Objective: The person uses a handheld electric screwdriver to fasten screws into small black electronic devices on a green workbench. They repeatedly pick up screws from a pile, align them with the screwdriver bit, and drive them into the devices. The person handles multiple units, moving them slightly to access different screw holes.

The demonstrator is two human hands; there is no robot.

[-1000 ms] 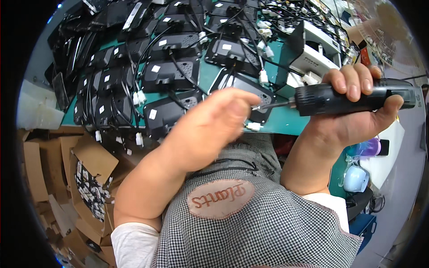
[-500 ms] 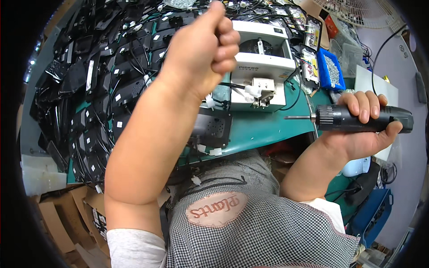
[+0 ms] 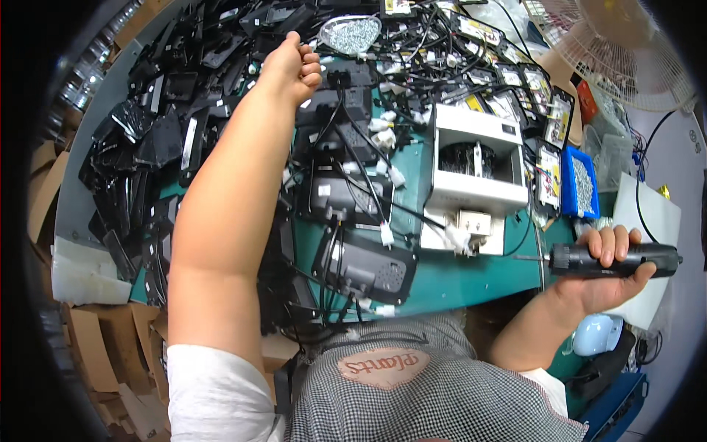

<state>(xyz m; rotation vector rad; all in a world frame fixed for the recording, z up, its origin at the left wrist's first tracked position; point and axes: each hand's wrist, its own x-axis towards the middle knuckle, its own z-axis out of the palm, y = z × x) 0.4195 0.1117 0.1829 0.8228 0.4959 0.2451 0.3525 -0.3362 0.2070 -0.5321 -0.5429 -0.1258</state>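
Note:
My left hand (image 3: 297, 70) is reached out to the far side of the table, its fingers curled closed; anything inside them is hidden. Right of it lies a clear dish of small silvery screws (image 3: 350, 34). My right hand (image 3: 605, 274) is wrapped round a black electric screwdriver (image 3: 655, 260), whose thin bit points left. Between the hands stands a white machine with an open recess (image 3: 471, 188). Black plastic housings with cables and white connectors (image 3: 364, 265) lie to its left, below my left arm's reach.
A blue bin of screws (image 3: 582, 183) stands right of the white machine. A fan with a wire guard (image 3: 615, 51) is at the far right. Dark plastic parts (image 3: 132, 147) pile up at left, above cardboard boxes (image 3: 96, 346). A dark cord (image 3: 639, 177) hangs near the screwdriver.
My left hand has moved away from beside the white machine to the far side, near the screw dish. My right hand still grips the screwdriver. The whole view has shifted.

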